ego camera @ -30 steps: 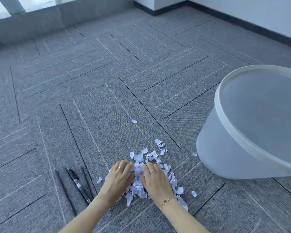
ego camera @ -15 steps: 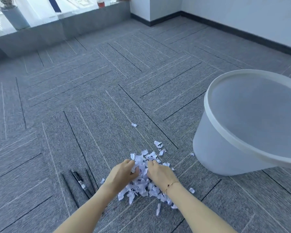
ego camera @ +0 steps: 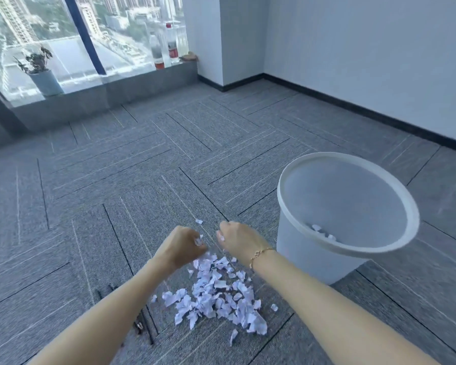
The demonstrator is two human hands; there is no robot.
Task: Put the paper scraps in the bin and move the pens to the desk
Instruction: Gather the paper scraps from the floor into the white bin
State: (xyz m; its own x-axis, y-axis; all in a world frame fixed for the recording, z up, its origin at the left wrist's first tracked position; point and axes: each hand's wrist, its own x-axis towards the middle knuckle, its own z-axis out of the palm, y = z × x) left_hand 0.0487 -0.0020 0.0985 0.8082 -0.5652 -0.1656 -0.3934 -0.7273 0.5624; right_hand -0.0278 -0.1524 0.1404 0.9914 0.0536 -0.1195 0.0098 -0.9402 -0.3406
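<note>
- left hand [ego camera: 181,245]: raised above the carpet [ego camera: 116,180], fingers curled into a fist around a small clutch of paper scraps; white bits show at the thumb side. knuckles face away, forearm running in from the lower left edge of view.
- right hand [ego camera: 237,239]: likewise lifted and fisted around scraps, a white piece visible at its inner side. a bracelet [ego camera: 259,255] sits on the wrist. the two fists are just beside each other, apart by a narrow gap.
- judgement: both hands are closed tight so that loose pieces do not spill in transit; the load looks small against what remains.
- paper scraps [ego camera: 216,293]: the main heap lies on the carpet below and nearer than the hands, just left of the bin's base. one stray piece [ego camera: 199,221] lies beyond the hands, another [ego camera: 273,307] at the heap's right side.
- bin [ego camera: 295,248]: white, upright on the carpet to the right of the hands, mouth open. a few scraps [ego camera: 323,233] already lie inside.
- pens [ego camera: 142,322]: dark, on the carpet left of the heap, partly hidden under the left forearm; count cannot be told. untouched; no desk in view.
- risk: scraps may drop short of the rim when carried across.
</note>
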